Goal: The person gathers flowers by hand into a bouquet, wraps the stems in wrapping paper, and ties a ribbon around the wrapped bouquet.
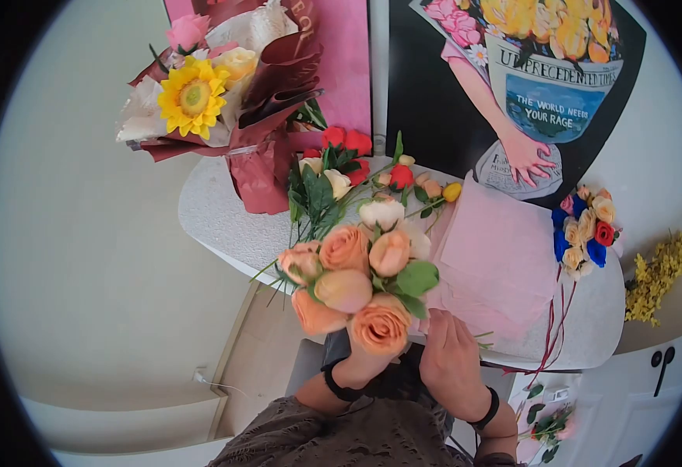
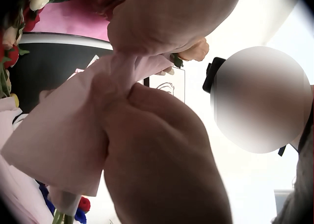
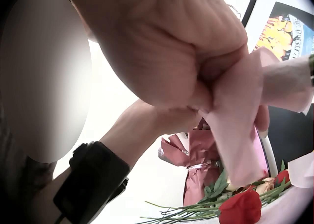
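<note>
At the white table point(image 1: 220, 206), left hand point(image 1: 370, 363) grips bouquet point(image 1: 343, 289), right hand point(image 1: 451, 366) pinches pink paper point(image 3: 238, 117).

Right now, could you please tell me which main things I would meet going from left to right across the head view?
Sunflower → bunch of peach flowers → pale pink sheets → small bouquet with blue and red flowers → yellow blossoms.
</note>
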Demonstrator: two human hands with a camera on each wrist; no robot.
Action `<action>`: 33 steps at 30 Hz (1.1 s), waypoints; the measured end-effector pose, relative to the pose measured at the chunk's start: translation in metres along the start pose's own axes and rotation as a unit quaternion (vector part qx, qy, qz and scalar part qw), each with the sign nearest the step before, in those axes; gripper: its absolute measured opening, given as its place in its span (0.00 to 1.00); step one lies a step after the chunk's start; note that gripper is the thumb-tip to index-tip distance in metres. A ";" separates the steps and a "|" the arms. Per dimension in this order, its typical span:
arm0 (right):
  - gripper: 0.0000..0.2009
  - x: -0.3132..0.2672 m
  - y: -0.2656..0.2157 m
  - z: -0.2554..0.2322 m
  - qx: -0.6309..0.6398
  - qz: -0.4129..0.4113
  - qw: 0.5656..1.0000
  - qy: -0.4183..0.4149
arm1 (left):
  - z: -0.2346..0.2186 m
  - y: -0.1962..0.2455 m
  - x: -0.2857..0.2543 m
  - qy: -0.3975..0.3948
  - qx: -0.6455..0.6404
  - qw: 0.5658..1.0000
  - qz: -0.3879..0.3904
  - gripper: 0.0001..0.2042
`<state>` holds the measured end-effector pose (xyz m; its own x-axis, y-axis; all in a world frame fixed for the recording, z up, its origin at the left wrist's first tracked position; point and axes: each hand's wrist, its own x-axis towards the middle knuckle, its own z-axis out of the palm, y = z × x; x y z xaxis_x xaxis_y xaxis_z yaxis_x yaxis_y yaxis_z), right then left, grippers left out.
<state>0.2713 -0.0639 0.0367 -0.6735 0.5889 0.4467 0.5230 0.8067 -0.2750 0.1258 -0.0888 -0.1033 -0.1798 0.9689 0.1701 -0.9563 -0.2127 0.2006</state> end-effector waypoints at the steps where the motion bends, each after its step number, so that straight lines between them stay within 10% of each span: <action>1: 0.18 -0.003 0.002 -0.001 0.026 0.021 0.998 -0.047 | 0.013 0.010 0.002 0.008 0.381 0.920 0.092 0.12; 4: 0.18 -0.007 0.009 -0.008 0.082 0.040 0.992 -0.087 | 0.093 0.030 0.043 -0.228 0.106 0.968 -0.011 0.12; 14: 0.23 -0.006 0.038 -0.009 0.241 -0.026 0.951 -0.190 | 0.079 0.017 0.042 -0.323 0.238 0.915 0.034 0.11; 20: 0.21 -0.017 0.032 -0.008 0.272 0.120 0.942 -0.154 | 0.113 0.022 0.038 -0.139 0.272 0.949 0.080 0.11; 25: 0.25 -0.032 0.048 0.012 0.092 0.081 0.991 -0.051 | 0.135 0.014 0.039 0.011 0.338 0.918 0.207 0.14; 33: 0.32 -0.023 0.031 -0.062 0.011 0.096 0.994 -0.052 | 0.132 0.020 0.039 0.033 0.333 0.907 0.255 0.14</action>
<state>0.3351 -0.0554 0.0704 -0.6140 0.7327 0.2934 0.6359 0.6794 -0.3661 0.1303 -0.0723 0.0342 -0.5947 0.7236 0.3503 -0.3980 -0.6436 0.6537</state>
